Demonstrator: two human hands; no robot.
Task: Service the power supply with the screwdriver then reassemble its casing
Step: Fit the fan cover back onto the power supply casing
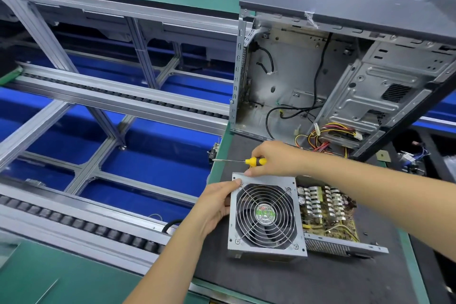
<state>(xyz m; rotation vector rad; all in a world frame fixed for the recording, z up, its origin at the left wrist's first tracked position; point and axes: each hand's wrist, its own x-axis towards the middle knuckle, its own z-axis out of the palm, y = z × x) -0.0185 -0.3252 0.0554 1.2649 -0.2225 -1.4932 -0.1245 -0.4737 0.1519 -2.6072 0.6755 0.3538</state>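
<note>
Grey sheet-metal fan cover (pixel 265 215) of the PSU sits on the dark mat (pixel 283 279), offset to the left of its base: the circuit board (pixel 328 212) and the perforated side wall (pixel 345 247) show to the right, so the casing isn't closed yet. Key relation: the cover lies directly under and between both hands, w/ its far-left corner where the fingertips meet. Left hand (pixel 214 207) comes in from lower left, thumb on top near the fan grille's (pixel 265 213) corner screw, fingers curled round the cover's left edge, gripping it. Right hand (pixel 274 159) reaches in from the right, forearm crossing above the board; it holds the screwdriver (pixel 246 161) by its yellow/black handle tucked in the palm, while a fingertip or thumb presses the cover's far edge. Driver's long axis runs roughly horizontal, shaft pointing left, away from the PSU, tip out over the bench edge, so not on any screw rn. Left hand is nearer the cover's body; right is nearer the top corner. My read: this is seating/aligning the cover, and the next move prob. needs the cover slid right over the board, then the driver swung tip-down. Open PC case (pixel 333 76) stands behind, loose coloured wires (pixel 320 136) spilling near its base.
</note>
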